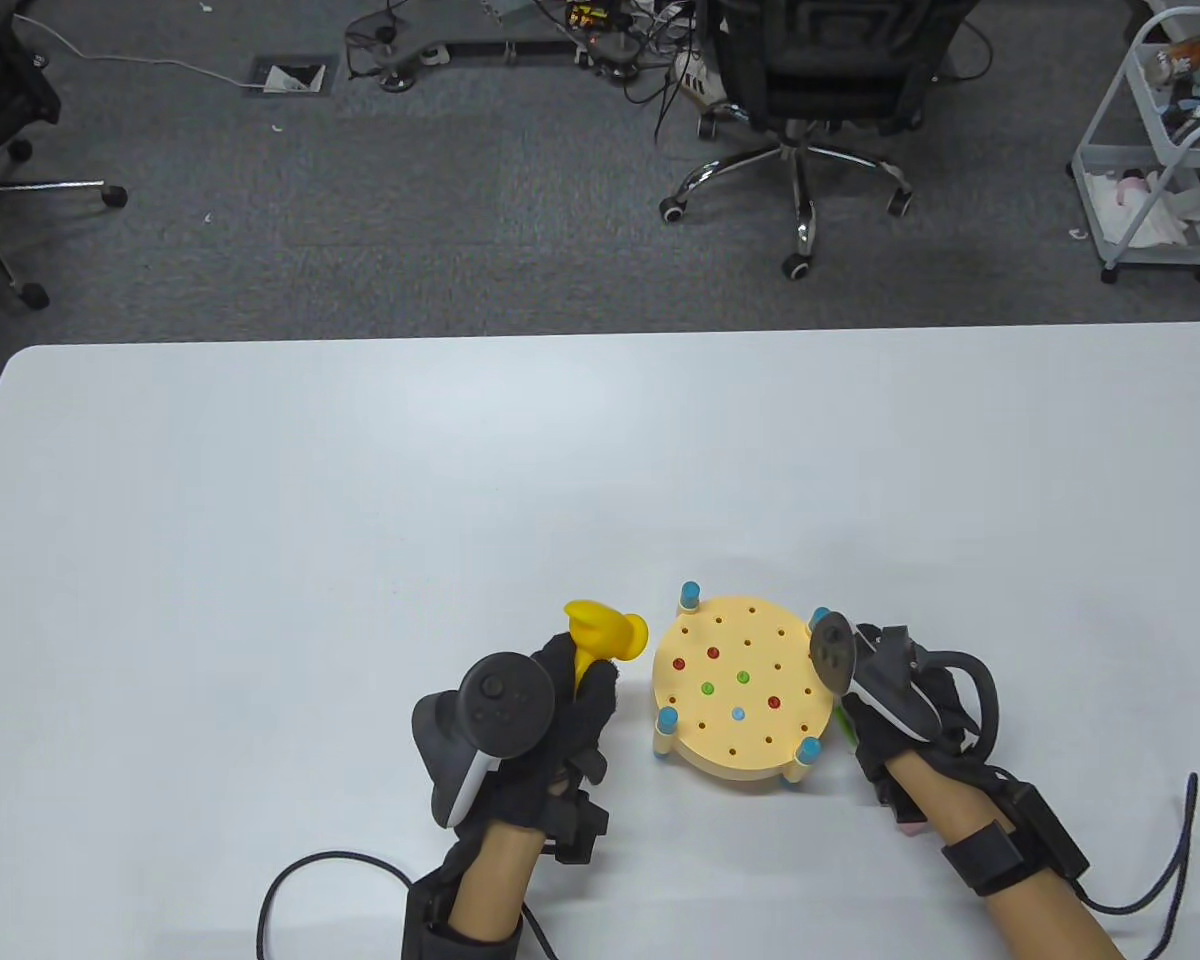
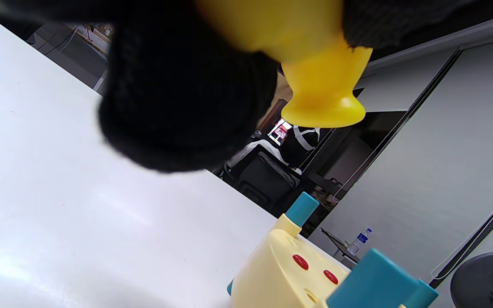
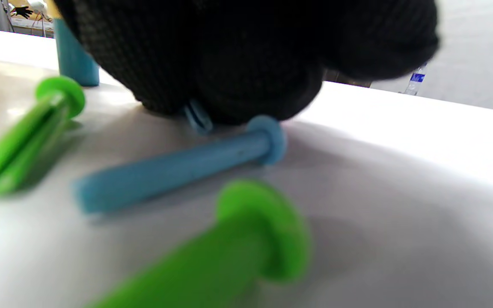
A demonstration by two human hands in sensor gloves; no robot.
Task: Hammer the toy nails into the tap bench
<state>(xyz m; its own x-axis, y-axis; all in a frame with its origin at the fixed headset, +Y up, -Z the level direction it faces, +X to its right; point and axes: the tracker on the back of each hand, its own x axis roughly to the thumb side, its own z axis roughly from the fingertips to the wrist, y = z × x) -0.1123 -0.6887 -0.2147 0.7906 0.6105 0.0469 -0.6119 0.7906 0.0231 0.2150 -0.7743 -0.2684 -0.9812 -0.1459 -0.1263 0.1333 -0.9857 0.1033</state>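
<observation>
The round cream tap bench point(image 1: 760, 745) on teal legs stands on the white table point(image 1: 360, 520), with red point(image 1: 713, 653), green point(image 1: 743, 677) and blue point(image 1: 738, 714) nails sunk in its top. My left hand point(image 1: 585, 680) grips the yellow toy hammer point(image 1: 605, 635) just left of the bench; the hammer's head point(image 2: 321, 98) hangs above the bench point(image 2: 272, 273) in the left wrist view. My right hand point(image 1: 855, 715) is down on the table at the bench's right edge. Its fingertips point(image 3: 229, 55) bunch over a blue nail point(image 3: 178, 167) lying flat. Whether they hold anything is hidden.
Two loose green nails point(image 3: 32, 132) point(image 3: 229, 248) lie on the table beside the blue one, near a teal bench leg point(image 3: 73, 60). One green nail point(image 1: 845, 722) shows by the right hand. Glove cables trail at the table's front edge. An office chair point(image 1: 810, 90) stands beyond the table.
</observation>
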